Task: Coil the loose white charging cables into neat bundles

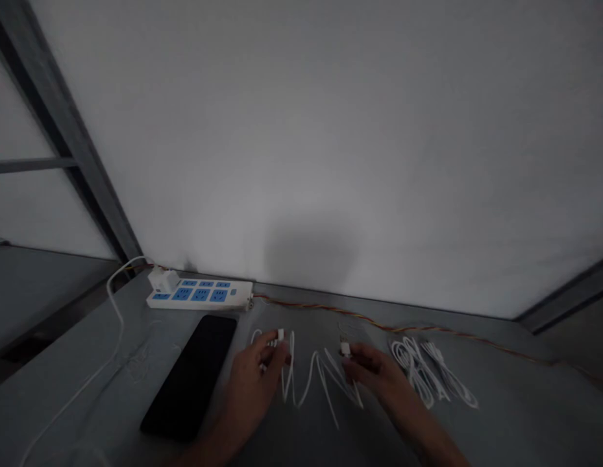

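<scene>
My left hand (252, 383) and right hand (374, 371) each pinched a stiff plug (345, 349) on the light, limp white cable (306, 383), its best hold.

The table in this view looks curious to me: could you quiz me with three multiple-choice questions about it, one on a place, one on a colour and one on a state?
1. Where does the black phone lie in relation to the left hand?
A. To its left
B. Under it
C. Beyond the power strip

2. What colour are the socket faces on the power strip?
A. Red
B. Blue
C. Green

3. What state is the white charger in?
A. Lying on the phone
B. Held in a hand
C. Plugged into the power strip

Answers:
1. A: the phone lies beside that hand, on its left.
2. B: the sockets show blue against the strip's white body.
3. C: the charger sits in the strip's far end, while the left hand and right hand each pinch a white cable.
</scene>
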`<state>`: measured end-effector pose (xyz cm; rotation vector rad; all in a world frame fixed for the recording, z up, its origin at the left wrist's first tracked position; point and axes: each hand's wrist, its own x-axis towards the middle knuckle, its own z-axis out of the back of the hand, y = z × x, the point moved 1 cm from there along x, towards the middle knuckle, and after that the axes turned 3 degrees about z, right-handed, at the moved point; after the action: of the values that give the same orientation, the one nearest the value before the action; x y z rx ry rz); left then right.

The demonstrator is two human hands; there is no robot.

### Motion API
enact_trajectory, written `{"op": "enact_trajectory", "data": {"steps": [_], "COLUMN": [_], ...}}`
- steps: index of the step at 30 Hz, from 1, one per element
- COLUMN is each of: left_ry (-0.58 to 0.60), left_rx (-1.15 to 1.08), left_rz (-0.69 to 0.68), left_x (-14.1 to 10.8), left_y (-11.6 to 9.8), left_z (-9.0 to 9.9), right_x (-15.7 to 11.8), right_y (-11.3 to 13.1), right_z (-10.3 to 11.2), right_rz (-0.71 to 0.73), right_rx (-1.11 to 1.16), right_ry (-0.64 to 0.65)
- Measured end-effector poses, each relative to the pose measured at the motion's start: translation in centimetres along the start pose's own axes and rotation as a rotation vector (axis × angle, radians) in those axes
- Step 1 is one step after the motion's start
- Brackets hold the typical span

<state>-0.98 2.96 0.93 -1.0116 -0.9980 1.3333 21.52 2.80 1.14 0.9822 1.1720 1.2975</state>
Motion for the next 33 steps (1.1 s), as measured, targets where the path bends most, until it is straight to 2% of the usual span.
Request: {"op": "enact_trajectory", "data": {"steps": [5,9,11,17,20,25,28,33], "left_ry": [-0.122,-0.17,-0.118,0.231,0.299,0.23,0.142,0.062], "left_rx": [-0.039,-0.151,-0.184,-0.124,-0.113,-0.113,-0.052,0.036], "left_rz": [-0.052,-0.043,-0.021,0.033,0.015,-0.001,-0.038,-0.094], "left_x": [0.4,0.5,0.2,-1.8,-2.2,-1.9,-1.4,-0.2], "left_y": [0.0,0.2,0.1,-0.4,-0.4,-0.6,-0.4,0.2], "left_z": [0.6,0.6,0.3,-1.3,-1.5,-1.0,-0.8,0.2], "right_x": [-1.1,-1.8,-1.9,-1.8,-1.7,-1.6,-1.6,-1.1], "right_y": [0.9,1.7,1.9,1.3,1.2,1.7,1.9,1.3], "right_z": [0.6,0.5,0.2,-0.6,-0.7,-0.5,-0.3,0.4], "right_rz": [-0.028,-0.052,-0.062,-0.108,-0.092,-0.035,-0.03,0.067], "right_rx": [0.196,0.084,0.065,0.101,0.091,0.051,0.049,-0.094], "right_ry": [-0.007,0.067,0.066,0.079,0.035,0.027,0.046,0.095]}}
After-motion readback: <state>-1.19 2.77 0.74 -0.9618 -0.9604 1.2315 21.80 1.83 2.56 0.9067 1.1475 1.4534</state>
